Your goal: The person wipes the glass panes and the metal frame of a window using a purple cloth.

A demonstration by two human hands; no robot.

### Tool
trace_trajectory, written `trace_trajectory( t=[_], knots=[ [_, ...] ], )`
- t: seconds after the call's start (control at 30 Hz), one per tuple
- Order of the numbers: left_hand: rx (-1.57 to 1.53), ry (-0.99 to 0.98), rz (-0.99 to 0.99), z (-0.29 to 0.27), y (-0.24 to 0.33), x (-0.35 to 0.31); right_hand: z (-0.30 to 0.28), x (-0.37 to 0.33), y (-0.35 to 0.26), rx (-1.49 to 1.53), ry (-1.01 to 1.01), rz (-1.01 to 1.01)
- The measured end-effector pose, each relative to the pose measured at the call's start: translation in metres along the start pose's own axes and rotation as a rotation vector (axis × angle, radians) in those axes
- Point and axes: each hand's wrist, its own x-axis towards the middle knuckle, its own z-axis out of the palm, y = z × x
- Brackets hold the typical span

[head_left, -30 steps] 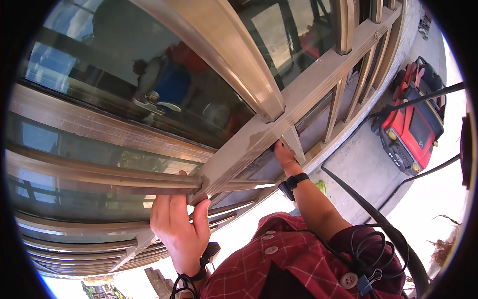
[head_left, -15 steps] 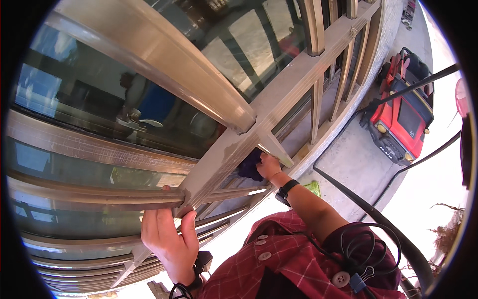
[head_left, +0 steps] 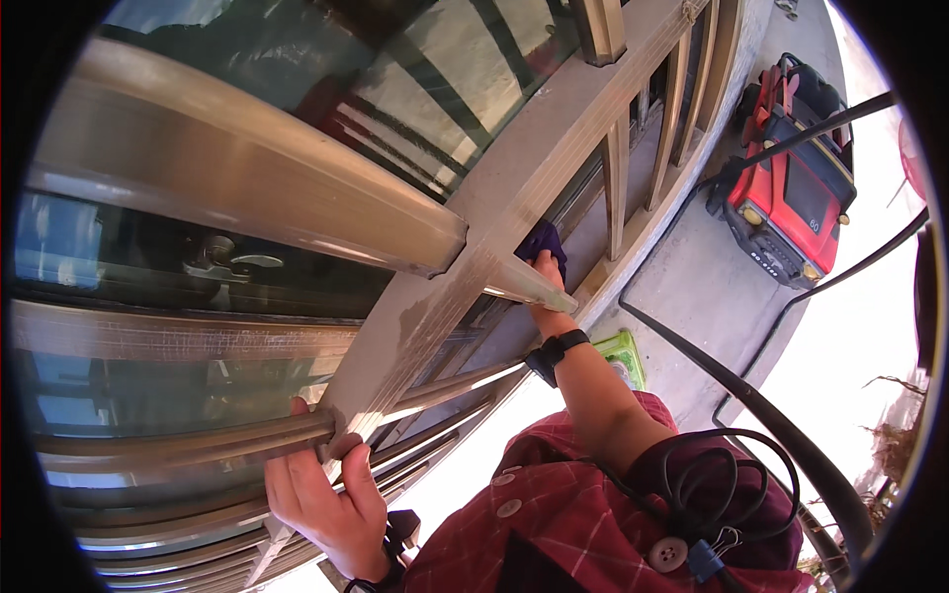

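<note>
My left hand (head_left: 331,504) is wrapped round a bronze-coloured metal bar (head_left: 188,442) of a window grille. One fingertip shows above the bar, and the thumb rests near its end, at the wide flat crossrail (head_left: 435,287). My right hand (head_left: 547,269) reaches between the bars with a bunched dark purple cloth (head_left: 541,237) in its fingers. The cloth lies against the grey surface behind the grille. A short slanted bar (head_left: 529,284) passes in front of my right wrist and hides part of it.
Reflective window glass (head_left: 129,395) lies behind the bars, with a metal latch (head_left: 222,259) on it. A red toy car (head_left: 791,203) stands on the concrete at the right. A green object (head_left: 623,358) sits beside my right forearm. Black cables (head_left: 712,371) run across the right side.
My right hand and the cloth have moved away from me, past the slanted bar into the farther gap. My left hand keeps hold of the same bar. The whole view has shifted slightly.
</note>
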Motion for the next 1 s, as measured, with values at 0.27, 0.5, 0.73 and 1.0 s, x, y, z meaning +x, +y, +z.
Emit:
trace_trajectory(
  t=[0.27, 0.5, 0.73, 1.0],
  knots=[
    [-0.085, -0.004, 0.012, 0.000, 0.008, 0.009, 0.029, -0.005, 0.057, 0.062, 0.012, -0.707],
    [-0.115, 0.024, -0.022, 0.001, 0.003, 0.000, -0.035, -0.042, 0.024, -0.480, -0.496, -0.825],
    [-0.118, 0.019, 0.016, -0.001, 0.006, 0.006, -0.015, -0.030, 0.011, -0.464, -0.918, -1.194],
    [-0.080, 0.023, 0.033, 0.001, 0.003, 0.004, -0.007, -0.041, 0.000, -0.566, -0.972, -1.196]
  ],
)
